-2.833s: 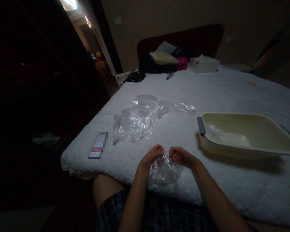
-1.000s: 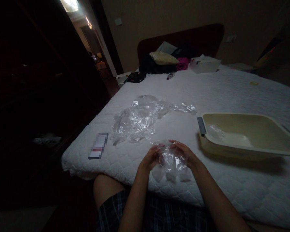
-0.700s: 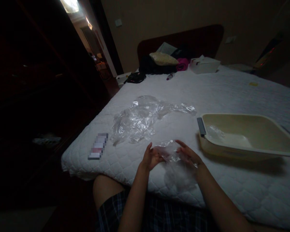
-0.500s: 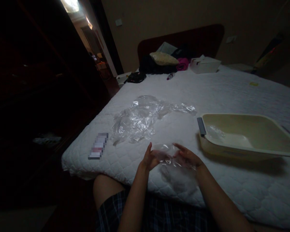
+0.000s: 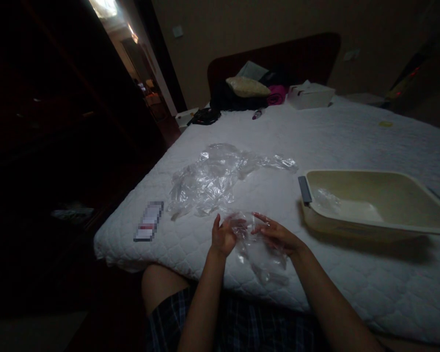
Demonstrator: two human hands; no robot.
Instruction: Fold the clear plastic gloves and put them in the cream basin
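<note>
Left of the tub [image 5: 374, 188], clear film [image 5: 262, 260], likely light, slippery and best edge-pinched, is propped by splayed left hand [image 5: 223, 238] and right hand [image 5: 281, 237]

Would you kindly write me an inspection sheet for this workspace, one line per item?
Surface: white quilted bedding, dimly lit.
Job's things: loose clear plastic between the hands; crumpled plastic heap beyond them; cream tub at right, with a clear plastic piece inside.
Clutter: blurred-out flat item at left; small yellow item far right; near the headboard, a pale cushion, pink roll and white box.
Grip: left hand open, thumb apart, fingers at the loose clear plastic; right hand also at it, fingers extended, hold unclear.
Cables: nothing seen; dark areas cannot be judged.
Surroundings: lit doorway at upper left; pale, unidentifiable item in the dark below.
</note>
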